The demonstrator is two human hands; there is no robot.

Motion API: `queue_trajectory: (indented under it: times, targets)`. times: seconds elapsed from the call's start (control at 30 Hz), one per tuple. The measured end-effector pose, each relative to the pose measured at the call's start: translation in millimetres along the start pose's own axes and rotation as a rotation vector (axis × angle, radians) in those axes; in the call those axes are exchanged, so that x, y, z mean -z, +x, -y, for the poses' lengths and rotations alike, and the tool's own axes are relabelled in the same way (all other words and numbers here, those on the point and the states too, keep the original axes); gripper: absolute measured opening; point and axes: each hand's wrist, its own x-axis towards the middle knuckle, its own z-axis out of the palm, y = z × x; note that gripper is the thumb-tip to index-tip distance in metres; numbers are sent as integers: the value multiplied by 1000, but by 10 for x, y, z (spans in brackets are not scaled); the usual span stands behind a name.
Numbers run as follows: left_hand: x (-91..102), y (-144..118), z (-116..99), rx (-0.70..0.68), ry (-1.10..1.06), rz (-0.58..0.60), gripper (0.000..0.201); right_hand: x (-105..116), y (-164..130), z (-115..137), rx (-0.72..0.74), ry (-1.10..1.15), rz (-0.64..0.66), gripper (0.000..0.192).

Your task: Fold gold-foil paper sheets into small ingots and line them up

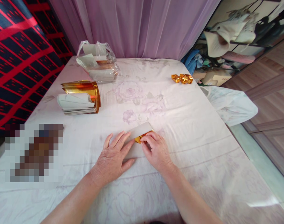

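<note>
In the head view a sheet of gold foil paper (142, 129) with a white back lies partly folded on the cloth in front of me. My left hand (115, 154) is spread open, its fingertips resting at the sheet's left end. The thumb and fingers of my right hand (157, 151) are pinched together on the gold fold near the right end. To the left stands a stack of curled gold and white paper sheets (78, 105). Several folded gold pieces (182, 78) sit in a row at the far right of the table.
A clear plastic bag (97, 63) holding more paper stands at the back left. A blurred-out patch (35, 152) covers something at the left. The flowered tablecloth (132, 93) covers the table; a white plastic bag (235, 104) hangs by its right edge. Purple curtains (137, 28) hang behind.
</note>
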Motion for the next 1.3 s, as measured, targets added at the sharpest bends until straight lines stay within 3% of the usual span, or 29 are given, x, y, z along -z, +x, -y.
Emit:
queue_trajectory:
  times: [0.33, 0.8, 1.3]
  targets:
    - [29, 24, 25, 17, 24, -37, 41, -2, -1, -5, -12, 2, 13, 13]
    - [-12, 80, -196, 36, 39, -26, 42, 6, 4, 15, -12, -1, 18, 9]
    - [6, 59, -142, 101, 46, -33, 39, 6, -2, 9, -14, -8, 16, 11]
